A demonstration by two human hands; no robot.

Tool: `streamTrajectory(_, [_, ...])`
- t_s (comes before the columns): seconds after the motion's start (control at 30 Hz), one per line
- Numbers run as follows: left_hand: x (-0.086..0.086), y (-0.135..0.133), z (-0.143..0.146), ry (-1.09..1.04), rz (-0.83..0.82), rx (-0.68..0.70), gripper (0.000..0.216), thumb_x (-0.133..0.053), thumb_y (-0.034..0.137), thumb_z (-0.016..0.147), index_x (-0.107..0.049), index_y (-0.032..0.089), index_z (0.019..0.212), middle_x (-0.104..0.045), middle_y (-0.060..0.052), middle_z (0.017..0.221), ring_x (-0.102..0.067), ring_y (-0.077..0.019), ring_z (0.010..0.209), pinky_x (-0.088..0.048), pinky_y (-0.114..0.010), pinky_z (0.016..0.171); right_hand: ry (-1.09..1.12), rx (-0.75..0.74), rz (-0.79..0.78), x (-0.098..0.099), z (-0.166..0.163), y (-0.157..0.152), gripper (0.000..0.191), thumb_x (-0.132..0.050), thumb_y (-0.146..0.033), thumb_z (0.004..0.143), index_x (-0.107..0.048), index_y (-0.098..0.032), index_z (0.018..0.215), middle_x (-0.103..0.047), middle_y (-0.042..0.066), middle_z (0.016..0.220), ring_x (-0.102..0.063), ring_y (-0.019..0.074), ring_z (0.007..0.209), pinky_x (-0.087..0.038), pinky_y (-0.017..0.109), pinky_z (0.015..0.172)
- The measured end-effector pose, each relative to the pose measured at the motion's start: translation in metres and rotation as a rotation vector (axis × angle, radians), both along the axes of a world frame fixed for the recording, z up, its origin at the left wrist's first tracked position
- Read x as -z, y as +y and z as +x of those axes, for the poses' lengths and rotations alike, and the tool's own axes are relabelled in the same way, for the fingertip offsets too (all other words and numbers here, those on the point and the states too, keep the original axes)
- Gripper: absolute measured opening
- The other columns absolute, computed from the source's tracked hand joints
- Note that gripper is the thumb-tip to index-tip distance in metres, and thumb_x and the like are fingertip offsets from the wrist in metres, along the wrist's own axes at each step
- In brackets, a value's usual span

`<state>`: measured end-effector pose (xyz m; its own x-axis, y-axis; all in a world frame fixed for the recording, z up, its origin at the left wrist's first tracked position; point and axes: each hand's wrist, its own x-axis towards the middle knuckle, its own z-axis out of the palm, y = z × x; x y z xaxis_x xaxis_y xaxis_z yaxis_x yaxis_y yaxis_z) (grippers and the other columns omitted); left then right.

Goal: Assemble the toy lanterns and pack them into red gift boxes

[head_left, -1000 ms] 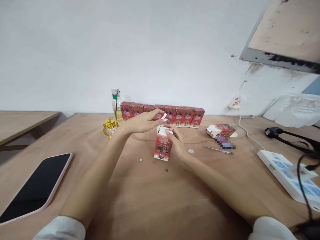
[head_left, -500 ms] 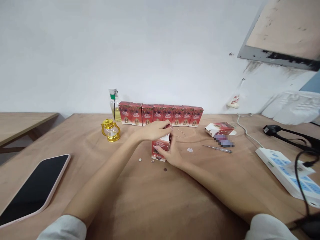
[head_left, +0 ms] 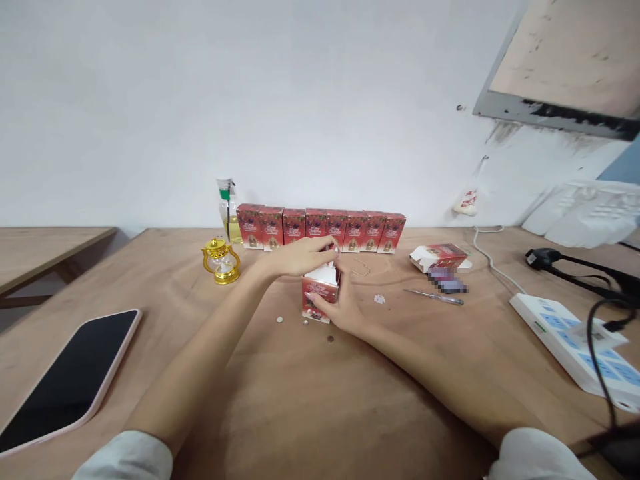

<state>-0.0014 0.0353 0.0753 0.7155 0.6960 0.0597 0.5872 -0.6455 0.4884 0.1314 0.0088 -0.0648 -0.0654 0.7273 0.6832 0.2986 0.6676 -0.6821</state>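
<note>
A small red printed carton (head_left: 319, 293) stands on the wooden table in front of me, its white top flaps raised. My right hand (head_left: 345, 308) wraps round its right side, thumb on the front face. Above the carton's top is my left hand (head_left: 305, 257), its fingers bent over the back and seemingly pinching a white flap; the fingertips are partly hidden. What the carton contains is out of sight. Several small round discs lie close by, among them a pale disc (head_left: 279, 319) and a dark disc (head_left: 331, 339).
A row of red cartons (head_left: 316, 225) lines the wall beside a bottle of yellow liquid (head_left: 233, 227). A gold mini lantern (head_left: 221, 261) stands left, a phone (head_left: 70, 377) nearer. To the right lie an opened carton (head_left: 445, 255), a screwdriver (head_left: 435, 297) and a power strip (head_left: 575, 347).
My left hand has shifted slightly back and left over the carton's top, and more of the white flap shows. The right hand keeps its hold on the carton.
</note>
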Motion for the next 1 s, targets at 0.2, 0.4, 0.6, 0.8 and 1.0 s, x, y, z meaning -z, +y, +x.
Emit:
streamTrajectory(0.2, [-0.001, 0.001, -0.001, 0.009, -0.001, 0.025, 0.026, -0.029, 0.038, 0.089, -0.045, 0.019, 0.080, -0.049, 0.000, 0.077, -0.045, -0.0130, 0.070, -0.038, -0.024, 0.062, 0.005, -0.020, 0.000, -0.001, 0.000, -0.001, 0.069, -0.067, -0.036, 0.076, -0.030, -0.024, 0.133, -0.049, 0.011, 0.131, -0.051, 0.0233, 0.119, -0.041, 0.043, 0.103])
streamTrajectory(0.4, [0.000, 0.002, -0.002, 0.020, -0.005, 0.026, 0.027, -0.029, 0.040, 0.089, -0.046, 0.020, 0.081, -0.050, 0.000, 0.079, -0.046, -0.0136, 0.071, -0.038, -0.025, 0.064, 0.003, -0.019, 0.001, -0.002, 0.000, -0.001, 0.069, -0.067, -0.035, 0.075, -0.031, -0.024, 0.133, -0.050, 0.011, 0.130, -0.050, 0.0238, 0.120, -0.040, 0.044, 0.104])
streamTrajectory(0.6, [-0.006, 0.002, -0.008, 0.009, -0.008, -0.006, 0.030, -0.031, 0.039, 0.088, -0.052, 0.018, 0.092, -0.058, -0.004, 0.095, -0.052, -0.0163, 0.083, -0.042, -0.028, 0.073, -0.017, -0.004, -0.013, 0.000, 0.001, -0.001, 0.069, -0.068, -0.036, 0.074, -0.032, -0.024, 0.132, -0.050, 0.011, 0.129, -0.049, 0.0248, 0.120, -0.039, 0.046, 0.104])
streamTrajectory(0.8, [-0.017, 0.005, -0.030, -0.004, 0.187, -0.180, 0.032, -0.042, 0.028, 0.078, -0.055, 0.019, 0.106, -0.062, -0.005, 0.110, -0.055, -0.0201, 0.098, -0.042, -0.030, 0.082, 0.025, -0.017, -0.076, -0.003, 0.001, -0.004, 0.069, -0.068, -0.031, 0.074, -0.032, -0.024, 0.133, -0.049, 0.011, 0.130, -0.051, 0.0245, 0.117, -0.042, 0.044, 0.100])
streamTrajectory(1.0, [-0.023, 0.006, -0.044, 0.180, 0.265, -0.260, 0.031, -0.049, 0.029, 0.076, -0.060, 0.018, 0.103, -0.064, -0.006, 0.093, -0.058, -0.0209, 0.084, -0.042, -0.030, 0.071, 0.039, -0.021, -0.069, -0.005, 0.000, -0.005, 0.070, -0.068, -0.029, 0.074, -0.032, -0.025, 0.133, -0.051, 0.010, 0.127, -0.053, 0.0235, 0.113, -0.044, 0.043, 0.098])
